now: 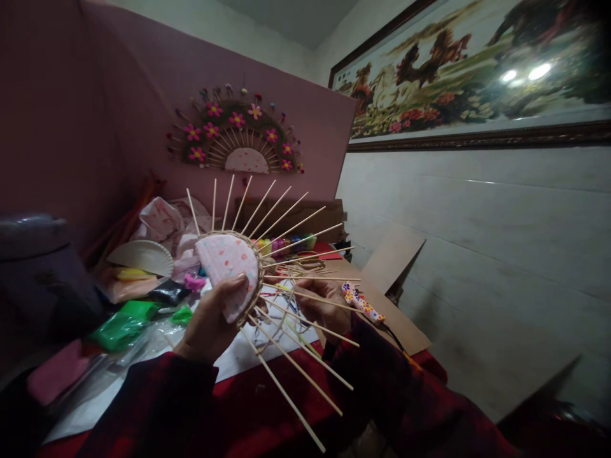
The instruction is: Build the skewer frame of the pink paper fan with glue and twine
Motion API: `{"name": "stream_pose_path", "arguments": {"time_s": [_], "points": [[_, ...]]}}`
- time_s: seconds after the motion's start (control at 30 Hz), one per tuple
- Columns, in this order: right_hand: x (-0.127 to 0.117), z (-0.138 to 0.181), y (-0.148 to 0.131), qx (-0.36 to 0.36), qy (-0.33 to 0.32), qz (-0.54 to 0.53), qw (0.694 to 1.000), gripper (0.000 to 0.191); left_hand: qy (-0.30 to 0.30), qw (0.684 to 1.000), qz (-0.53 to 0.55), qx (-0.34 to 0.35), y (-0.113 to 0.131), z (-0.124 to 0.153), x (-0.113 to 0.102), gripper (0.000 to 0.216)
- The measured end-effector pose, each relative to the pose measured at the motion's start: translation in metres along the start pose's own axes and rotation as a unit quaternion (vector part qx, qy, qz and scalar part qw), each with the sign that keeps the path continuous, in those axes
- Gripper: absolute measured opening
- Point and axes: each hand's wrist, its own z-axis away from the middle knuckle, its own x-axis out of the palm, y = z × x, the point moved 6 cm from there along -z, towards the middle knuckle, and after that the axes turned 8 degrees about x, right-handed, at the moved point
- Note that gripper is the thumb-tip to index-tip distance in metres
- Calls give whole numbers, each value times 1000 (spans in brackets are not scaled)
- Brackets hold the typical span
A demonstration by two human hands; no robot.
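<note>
My left hand (210, 321) grips a craft piece: a pink dotted fabric disc (228, 266) ringed with woven straw, with several thin wooden sticks (281, 219) fanning out from it. The thumb presses on the disc's face. My right hand (321, 305) sits behind the sticks on the right side, fingers curled around the weaving strand and the sticks near the rim; what it pinches is partly hidden. Both sleeves are dark red.
A finished fan-shaped piece with pink flowers (236, 137) hangs on the pink board behind. Green clay bags (125, 323), a paper plate (141, 256), pink fabric (165, 222) and coloured bits lie on the table. A cardboard sheet (394, 286) leans right; a framed picture (477, 70) hangs above.
</note>
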Motion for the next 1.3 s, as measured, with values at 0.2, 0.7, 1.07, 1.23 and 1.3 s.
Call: {"name": "stream_pose_path", "arguments": {"time_s": [0.2,0.7,1.07,1.23,1.3], "points": [[-2,-1,0,3,8,19,1000,26,-3,1000,9,1,-1,-2,-2,9],[-7,4,-19,-32,16,101,994,20,-11,1000,6,3,2,-1,-4,9],[-55,-3,-57,-165,57,98,980,27,-9,1000,8,15,7,-7,-9,8],[-58,-5,-70,-207,88,77,971,27,-37,999,-14,2,5,-9,-10,15],[-59,-7,-71,-219,98,65,969,26,-40,999,-24,0,4,-10,-11,16]]}}
